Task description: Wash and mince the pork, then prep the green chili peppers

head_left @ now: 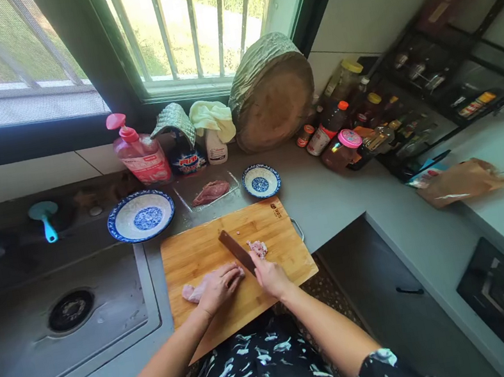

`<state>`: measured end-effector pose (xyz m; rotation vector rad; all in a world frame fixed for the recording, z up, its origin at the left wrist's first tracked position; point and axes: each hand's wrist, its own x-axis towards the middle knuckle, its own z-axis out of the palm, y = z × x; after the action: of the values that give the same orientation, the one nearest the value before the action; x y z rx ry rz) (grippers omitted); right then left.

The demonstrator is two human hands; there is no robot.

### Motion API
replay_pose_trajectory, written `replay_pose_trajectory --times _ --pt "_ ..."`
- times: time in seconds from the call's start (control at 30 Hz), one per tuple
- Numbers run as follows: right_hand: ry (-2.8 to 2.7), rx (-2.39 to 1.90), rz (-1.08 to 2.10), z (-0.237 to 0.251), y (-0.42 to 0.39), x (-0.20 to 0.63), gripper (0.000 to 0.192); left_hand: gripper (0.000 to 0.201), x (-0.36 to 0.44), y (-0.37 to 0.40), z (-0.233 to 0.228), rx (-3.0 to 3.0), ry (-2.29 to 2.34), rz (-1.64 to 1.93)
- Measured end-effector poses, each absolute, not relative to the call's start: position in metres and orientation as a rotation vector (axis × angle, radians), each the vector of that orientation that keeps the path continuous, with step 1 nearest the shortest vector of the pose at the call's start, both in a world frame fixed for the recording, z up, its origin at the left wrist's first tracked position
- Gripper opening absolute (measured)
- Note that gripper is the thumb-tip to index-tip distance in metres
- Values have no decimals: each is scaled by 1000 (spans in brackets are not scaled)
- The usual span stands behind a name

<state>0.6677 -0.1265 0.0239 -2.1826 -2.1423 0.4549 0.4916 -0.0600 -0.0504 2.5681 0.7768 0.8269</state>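
Nearest to the camera, two bare forearms came out of a dark garment with white marks. The left hand lay flat, fingers curled down, pressing a soft pale pink piece of raw meat on the cutting board. Its grip was not closed around the meat; it only held it down from above. The right hand was closed tight on the handle of a knife, whose wide dark rectangular blade stood on edge just beside the left fingertips. Behind the blade was a small heap of cut meat, in rough little bits.

The board was of light bamboo with visible grain, rectangular, and lay on the grey smooth bench, next to a dark sink. Farther back stood a large blue and white plate, a clear tray with another red piece of meat, and a small blue and white bowl. At the window leaned a thick round wooden block.
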Motion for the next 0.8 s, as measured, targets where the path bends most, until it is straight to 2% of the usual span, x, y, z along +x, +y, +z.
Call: replay_pose_trajectory --times 0.17,0.33,0.43,0.6,0.8 --pt "-1980 -2246 362 23 -142 696 60 25 508 -68 -34 2622 919 748" --pt "-2032 -2211 395 29 -150 684 57 19 512 -71 -26 2606 1057 671" --pt "-2027 -2212 372 34 -158 671 55 26 499 -73 -25 2624 1002 702" --pt "-2047 -2248 375 29 -163 653 55 26 487 -71 -36 2698 737 648" --pt "-2024 -2297 410 22 -158 648 58 31 498 -58 -55 2671 687 664"
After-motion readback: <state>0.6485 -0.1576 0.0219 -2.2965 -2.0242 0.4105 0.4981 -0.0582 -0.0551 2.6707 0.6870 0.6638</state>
